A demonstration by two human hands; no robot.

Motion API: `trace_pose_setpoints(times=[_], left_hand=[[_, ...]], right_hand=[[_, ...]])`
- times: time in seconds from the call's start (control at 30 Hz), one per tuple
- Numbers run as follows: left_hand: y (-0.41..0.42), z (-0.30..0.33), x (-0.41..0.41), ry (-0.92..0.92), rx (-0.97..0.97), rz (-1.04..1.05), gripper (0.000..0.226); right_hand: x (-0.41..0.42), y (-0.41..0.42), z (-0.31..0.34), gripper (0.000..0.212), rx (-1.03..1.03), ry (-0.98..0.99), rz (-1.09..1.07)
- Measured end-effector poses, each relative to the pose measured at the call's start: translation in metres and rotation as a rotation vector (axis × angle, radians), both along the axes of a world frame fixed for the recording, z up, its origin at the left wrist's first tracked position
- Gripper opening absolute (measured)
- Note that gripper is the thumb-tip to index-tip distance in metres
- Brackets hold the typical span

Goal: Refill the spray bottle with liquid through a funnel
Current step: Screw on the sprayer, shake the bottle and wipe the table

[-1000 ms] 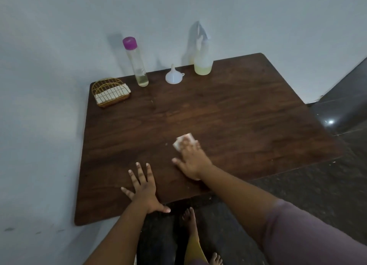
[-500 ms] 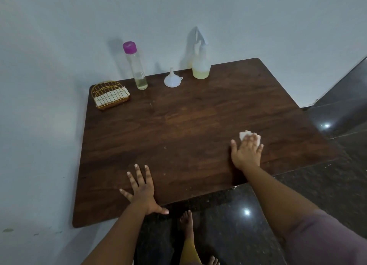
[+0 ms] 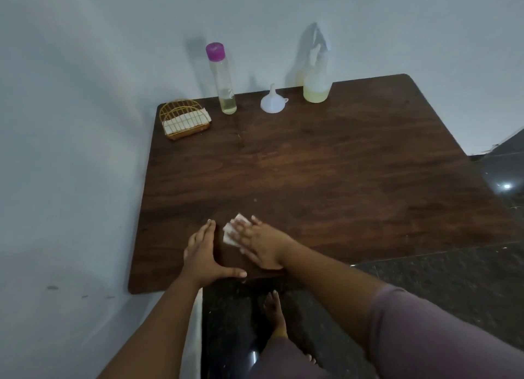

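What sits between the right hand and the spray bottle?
Nothing visible. Only bare dark wooden table lies between the right hand, pressing a white tissue, and the clear spray bottle. The white plastic funnel stands left of that path.

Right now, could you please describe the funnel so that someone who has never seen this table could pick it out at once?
Look along the far edge of the dark wooden table, where it meets the pale wall. Between the tall clear bottle with the purple cap and the spray bottle stands the funnel. It is the small white cone resting mouth-down with its spout pointing up, far shorter than both bottles.
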State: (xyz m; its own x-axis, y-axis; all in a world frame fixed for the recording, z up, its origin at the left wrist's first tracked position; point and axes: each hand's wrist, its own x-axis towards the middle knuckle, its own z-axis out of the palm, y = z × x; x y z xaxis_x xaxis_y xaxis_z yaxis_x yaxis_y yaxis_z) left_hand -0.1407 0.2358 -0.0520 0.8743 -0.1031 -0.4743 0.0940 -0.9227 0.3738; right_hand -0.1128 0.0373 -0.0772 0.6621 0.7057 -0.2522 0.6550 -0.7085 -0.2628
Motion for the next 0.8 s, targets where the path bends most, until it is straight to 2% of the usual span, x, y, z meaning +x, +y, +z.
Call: trace_pose_setpoints(times=[0.1, 0.23, 0.33, 0.43, 0.53, 0.6, 0.67, 0.73, 0.8], left_hand=[[-0.002, -0.005, 0.014, -0.028, 0.022, -0.006, 0.138], [-0.012, -0.01, 0.036, -0.132, -0.019, 0.092, 0.09], [-0.021, -0.01, 0.055, -0.222, 0.017, 0.056, 0.056], [-0.036, -0.007, 0.074, -0.235, 0.009, -0.003, 0.066], [-0.054, -0.002, 0.092, -0.251, -0.018, -0.008, 0.072], [-0.068, 0.002, 0.104, -0.246, -0.074, 0.004, 0.069], [-0.079, 0.001, 0.112, -0.248, -0.146, 0.001, 0.061], [-0.089, -0.001, 0.12, -0.282, -0.182, -0.005, 0.057], [-0.101, -0.006, 0.126, -0.314, -0.208, -0.008, 0.057]], right_hand=[[0.043, -0.015, -0.002, 0.068, -0.069, -0.063, -0.281], [0.075, -0.087, -0.011, 0.074, -0.081, -0.064, -0.785], [0.076, -0.154, -0.008, 0.078, -0.172, -0.033, -1.072], [0.061, -0.166, -0.007, 0.085, -0.207, -0.025, -1.233], [0.043, -0.109, -0.007, 0.083, -0.075, -0.072, -1.055], [0.035, -0.058, -0.003, 0.084, -0.003, -0.018, -0.75], [0.038, -0.024, 0.002, 0.079, -0.034, -0.018, -0.463], [0.059, -0.019, 0.0, 0.074, -0.104, -0.048, -0.365], [0.094, -0.04, -0.001, 0.074, -0.131, -0.064, -0.437]])
